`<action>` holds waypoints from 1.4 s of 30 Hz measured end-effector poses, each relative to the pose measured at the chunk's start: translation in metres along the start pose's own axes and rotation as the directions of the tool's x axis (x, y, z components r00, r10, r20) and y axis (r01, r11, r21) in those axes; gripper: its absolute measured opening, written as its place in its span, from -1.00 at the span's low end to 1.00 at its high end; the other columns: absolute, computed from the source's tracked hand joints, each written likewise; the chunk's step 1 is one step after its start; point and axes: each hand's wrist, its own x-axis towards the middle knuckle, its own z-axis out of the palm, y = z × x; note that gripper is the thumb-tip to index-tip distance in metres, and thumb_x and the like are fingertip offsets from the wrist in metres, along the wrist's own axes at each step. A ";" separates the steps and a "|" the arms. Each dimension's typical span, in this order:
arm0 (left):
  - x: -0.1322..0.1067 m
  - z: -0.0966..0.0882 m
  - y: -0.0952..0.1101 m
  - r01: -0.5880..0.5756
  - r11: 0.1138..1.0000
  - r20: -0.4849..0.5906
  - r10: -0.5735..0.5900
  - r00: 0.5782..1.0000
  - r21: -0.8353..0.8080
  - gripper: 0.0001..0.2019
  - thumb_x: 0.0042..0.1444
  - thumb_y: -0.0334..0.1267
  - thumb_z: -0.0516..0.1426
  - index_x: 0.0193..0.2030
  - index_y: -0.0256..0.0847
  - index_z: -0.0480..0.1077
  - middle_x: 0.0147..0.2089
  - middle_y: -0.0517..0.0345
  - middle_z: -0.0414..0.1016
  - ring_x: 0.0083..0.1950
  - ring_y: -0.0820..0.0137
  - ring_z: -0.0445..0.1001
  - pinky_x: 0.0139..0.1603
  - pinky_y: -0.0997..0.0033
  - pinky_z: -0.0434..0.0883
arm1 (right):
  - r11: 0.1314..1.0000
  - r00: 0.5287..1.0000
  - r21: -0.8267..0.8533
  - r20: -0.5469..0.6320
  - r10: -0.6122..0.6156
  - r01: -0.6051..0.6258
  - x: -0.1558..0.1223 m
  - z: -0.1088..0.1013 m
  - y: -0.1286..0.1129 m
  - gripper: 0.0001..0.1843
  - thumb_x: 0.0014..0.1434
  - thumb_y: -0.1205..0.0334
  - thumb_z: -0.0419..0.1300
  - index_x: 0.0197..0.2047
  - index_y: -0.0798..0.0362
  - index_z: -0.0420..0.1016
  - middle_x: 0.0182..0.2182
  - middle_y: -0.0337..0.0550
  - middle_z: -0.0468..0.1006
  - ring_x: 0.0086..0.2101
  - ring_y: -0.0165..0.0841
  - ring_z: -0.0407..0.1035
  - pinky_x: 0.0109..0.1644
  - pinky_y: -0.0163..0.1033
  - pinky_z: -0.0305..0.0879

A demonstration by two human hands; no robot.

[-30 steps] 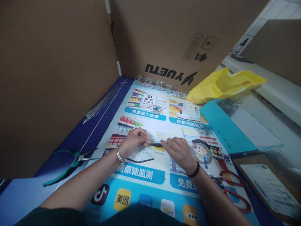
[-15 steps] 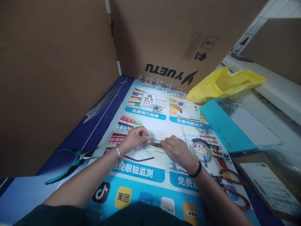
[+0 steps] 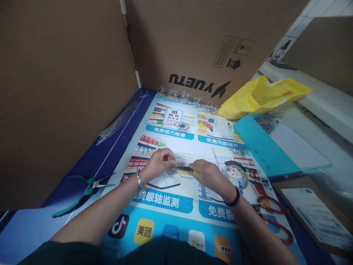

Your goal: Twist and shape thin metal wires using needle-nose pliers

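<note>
Over the printed poster [image 3: 180, 145], my left hand [image 3: 160, 162] pinches thumb and finger together on what looks like a thin wire, mostly hidden by the fingertips. My right hand [image 3: 206, 173] is closed around small pliers [image 3: 184, 168] with dark narrow jaws and a yellow handle. The jaws point left and reach close to my left fingertips; whether they grip the wire is too small to tell. Several short cut wires [image 3: 165, 180] lie on the poster just below my hands. A roll of clear tape [image 3: 236, 176] is to the right of my right hand.
Green-handled pliers [image 3: 91, 184] lie open at left, below a bundle of straight wires [image 3: 118, 121]. Red-handled scissors [image 3: 273, 209] rest at right. Bent wire pieces [image 3: 187, 96] line the base of the cardboard wall [image 3: 193, 40]. A yellow bag [image 3: 248, 101] and teal folder [image 3: 264, 147] stand at right.
My right hand has loosened and turned slightly on the pliers, so their yellow handle now shows. The left hand keeps its pinch in nearly the same place. The view has shifted a little.
</note>
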 end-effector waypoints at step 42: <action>0.003 -0.009 -0.002 0.043 0.995 -0.174 -0.026 0.984 0.095 -0.84 0.02 -0.21 0.14 -0.50 -0.23 0.38 -0.54 0.24 0.34 -0.52 0.49 0.30 -0.47 0.53 0.23 | 0.995 0.962 -0.043 -0.263 0.075 -0.089 -0.006 0.020 -0.001 -0.83 0.20 0.18 0.11 -0.17 0.05 0.42 -0.32 -0.07 0.46 -0.25 -0.26 0.32 -0.17 -0.14 0.30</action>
